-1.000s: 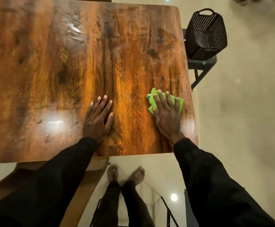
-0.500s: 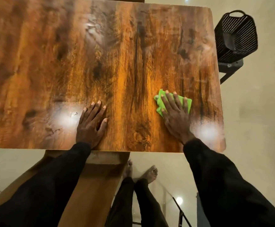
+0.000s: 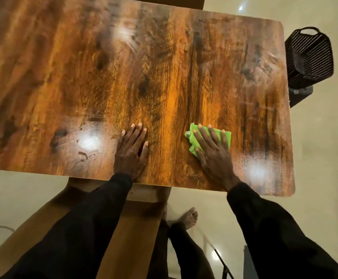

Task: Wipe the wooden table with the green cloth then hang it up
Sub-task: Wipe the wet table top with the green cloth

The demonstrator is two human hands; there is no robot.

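The right hand presses flat, fingers spread, on the bunched green cloth near the wooden table's near edge, the left hand lies open and empty just beside it, and a black basket stands beyond the table's far right corner.

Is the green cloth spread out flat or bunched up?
Bunched up. The green cloth lies crumpled in folds under the right hand, pressed flat on the wooden table.
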